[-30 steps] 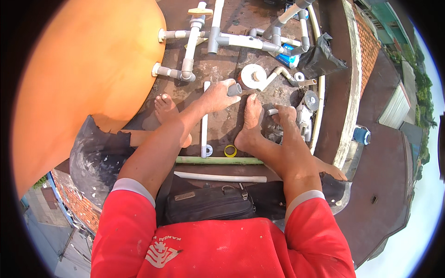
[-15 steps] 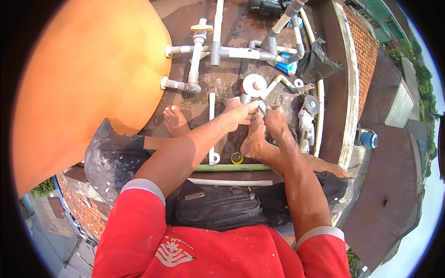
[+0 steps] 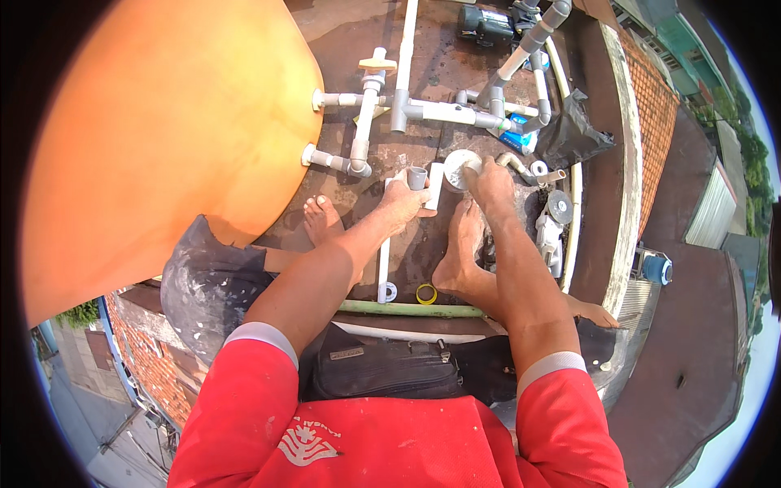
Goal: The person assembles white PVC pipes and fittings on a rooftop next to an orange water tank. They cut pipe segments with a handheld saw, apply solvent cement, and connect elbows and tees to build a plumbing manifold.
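My left hand (image 3: 399,203) is closed around a grey pipe fitting (image 3: 417,178) with an open round end facing up. A short white pipe piece (image 3: 435,186) stands beside it at the same fingers, seemingly joined to it. Just to the right lies a round white disc-like top (image 3: 462,169), perhaps a tin. Over its right edge is my right hand (image 3: 493,189), fingers bent together; whatever they pinch is hidden. My bare right foot (image 3: 465,232) is just below the disc. A long thin white pipe (image 3: 384,268) lies under my left wrist.
An orange tank (image 3: 179,146) fills the left side, with valve pipework (image 3: 362,138) attached. A pump (image 3: 486,26) stands at the back. At right are an angle grinder (image 3: 553,224), a black plastic bag (image 3: 578,130) and a ledge (image 3: 630,163). A yellow tape roll (image 3: 425,294) lies in front.
My right hand has left its place beside the fitting and moved up and right to the white disc. The left hand still holds the fitting, now turned open end up. The whole view has shifted slightly.
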`<state>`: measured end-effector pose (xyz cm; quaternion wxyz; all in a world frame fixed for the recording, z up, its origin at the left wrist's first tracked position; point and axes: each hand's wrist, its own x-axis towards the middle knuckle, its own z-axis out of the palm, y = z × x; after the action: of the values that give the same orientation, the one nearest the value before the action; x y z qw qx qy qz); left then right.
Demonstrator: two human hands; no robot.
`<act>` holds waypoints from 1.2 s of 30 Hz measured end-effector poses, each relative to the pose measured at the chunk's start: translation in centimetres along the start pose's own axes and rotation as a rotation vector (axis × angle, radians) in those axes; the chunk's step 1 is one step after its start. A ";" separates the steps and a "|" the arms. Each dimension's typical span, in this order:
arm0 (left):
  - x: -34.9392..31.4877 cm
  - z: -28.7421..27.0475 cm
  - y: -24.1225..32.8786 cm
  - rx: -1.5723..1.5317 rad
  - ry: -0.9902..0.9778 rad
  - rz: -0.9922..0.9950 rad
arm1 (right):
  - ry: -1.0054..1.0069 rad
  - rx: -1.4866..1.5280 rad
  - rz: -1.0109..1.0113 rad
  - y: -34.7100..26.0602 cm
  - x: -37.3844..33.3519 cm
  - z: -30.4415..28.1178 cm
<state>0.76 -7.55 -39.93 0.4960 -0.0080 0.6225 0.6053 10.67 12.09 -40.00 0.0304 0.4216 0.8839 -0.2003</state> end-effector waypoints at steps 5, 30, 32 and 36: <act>1.2 0.5 0.0 0.160 0.031 0.105 | 0.001 -0.099 -0.090 0.6 1.0 1.7; 1.6 0.8 3.2 0.482 0.148 0.368 | 0.307 0.612 0.052 0.0 -1.0 -4.1; 1.2 0.4 3.6 0.681 0.173 0.483 | 0.296 0.577 0.015 -0.9 -1.3 -5.3; 1.0 0.0 4.4 0.826 0.109 0.608 | 0.285 0.463 -0.060 -0.8 0.0 -5.8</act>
<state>-2.40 -5.83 -37.29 0.2263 0.3382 0.8090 0.4242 10.74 13.79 -34.41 -0.1976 0.4150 0.8219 -0.3365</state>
